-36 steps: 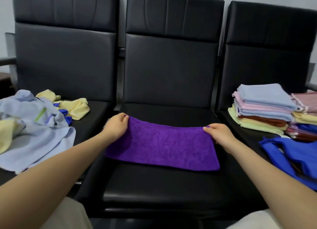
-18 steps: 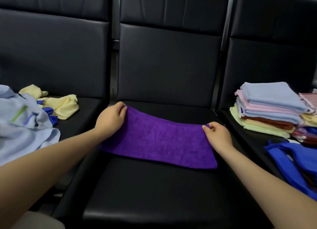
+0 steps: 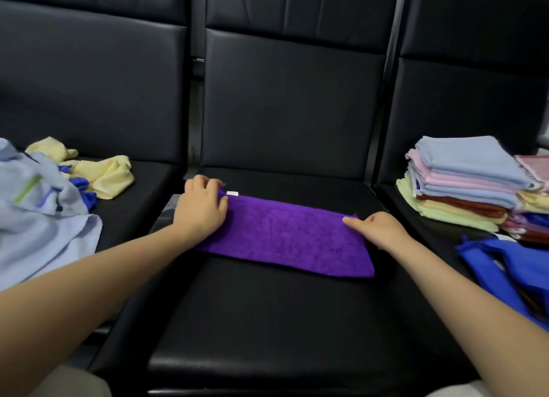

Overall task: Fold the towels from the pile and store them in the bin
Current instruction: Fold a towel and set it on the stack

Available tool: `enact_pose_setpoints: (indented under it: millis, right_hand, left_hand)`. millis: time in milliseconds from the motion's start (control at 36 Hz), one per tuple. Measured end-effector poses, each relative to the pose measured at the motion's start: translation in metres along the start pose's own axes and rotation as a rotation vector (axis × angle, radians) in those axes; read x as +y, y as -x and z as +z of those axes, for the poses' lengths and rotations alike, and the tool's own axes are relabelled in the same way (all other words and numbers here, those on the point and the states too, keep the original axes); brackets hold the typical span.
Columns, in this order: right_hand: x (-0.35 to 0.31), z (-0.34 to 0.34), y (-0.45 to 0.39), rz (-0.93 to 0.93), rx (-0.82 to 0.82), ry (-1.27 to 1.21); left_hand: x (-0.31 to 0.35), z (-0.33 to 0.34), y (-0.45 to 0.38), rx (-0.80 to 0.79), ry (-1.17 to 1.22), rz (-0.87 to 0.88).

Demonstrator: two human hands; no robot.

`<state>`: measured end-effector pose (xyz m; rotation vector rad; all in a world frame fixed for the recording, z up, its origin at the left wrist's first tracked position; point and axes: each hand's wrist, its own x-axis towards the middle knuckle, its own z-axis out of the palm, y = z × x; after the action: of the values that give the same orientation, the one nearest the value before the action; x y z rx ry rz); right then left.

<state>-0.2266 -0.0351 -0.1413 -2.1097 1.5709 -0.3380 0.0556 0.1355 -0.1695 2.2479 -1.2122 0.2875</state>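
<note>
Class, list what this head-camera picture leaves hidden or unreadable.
- Head view: the bin itself; only blue fabric shows, cut by the right edge.
- The white tag on the purple towel: too small to read.
- Towel's far-left corner: covered by the left hand.
- Unfolded pile: cut by the left edge.

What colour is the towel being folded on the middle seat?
Purple, a white tag at its left corner; the towel shows in the head view.

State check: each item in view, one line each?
purple towel: folded into a strip, flat on middle seat
left hand: pinching towel's left end
right hand: holding towel's right end
unfolded pile: crumpled, left seat
folded stack: neat, right seat
</note>
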Motion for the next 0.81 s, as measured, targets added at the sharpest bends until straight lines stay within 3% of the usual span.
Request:
enact_pose_setpoints:
  millis: [111,194,250,333,500,583,667,722,806]
  right_hand:
    - [0.0,-0.006,0.022,0.028,-0.163,0.09]
    - [-0.004,-0.004,0.031,0.007,-0.28,-0.178]
    - [-0.006,-0.004,0.033,0.029,-0.253,-0.405]
    - [-0.004,-0.011,0.029,0.157,-0.191,-0.755]
    - [-0.011,-0.026,0.033,0.218,-0.086,-0.952]
    - [-0.03,-0.021,0.039,0.168,-0.038,-1.03]
    - [-0.058,-0.012,0.046,0.082,-0.058,-1.086]
    - [-0.079,-0.006,0.053,0.019,-0.141,-1.113]
    - [-0.102,0.001,0.063,-0.082,-0.403,-1.03]
  left_hand:
    - [0.017,-0.01,0.02,-0.182,-0.086,0.219]
    - [0.026,-0.003,0.037,-0.399,-0.183,0.228]
    - [0.033,-0.002,0.044,-0.48,-0.183,0.207]
    - [0.042,-0.008,0.047,-0.498,-0.148,0.233]
    - [0.044,-0.016,0.043,-0.47,0.061,0.291]
    - [0.039,-0.023,0.04,-0.405,0.219,0.158]
    - [0.032,-0.027,0.035,-0.386,0.543,-0.157]
    - [0.031,-0.031,0.034,-0.395,0.764,-0.351]
    - [0.035,-0.036,0.032,-0.418,0.9,-0.498]
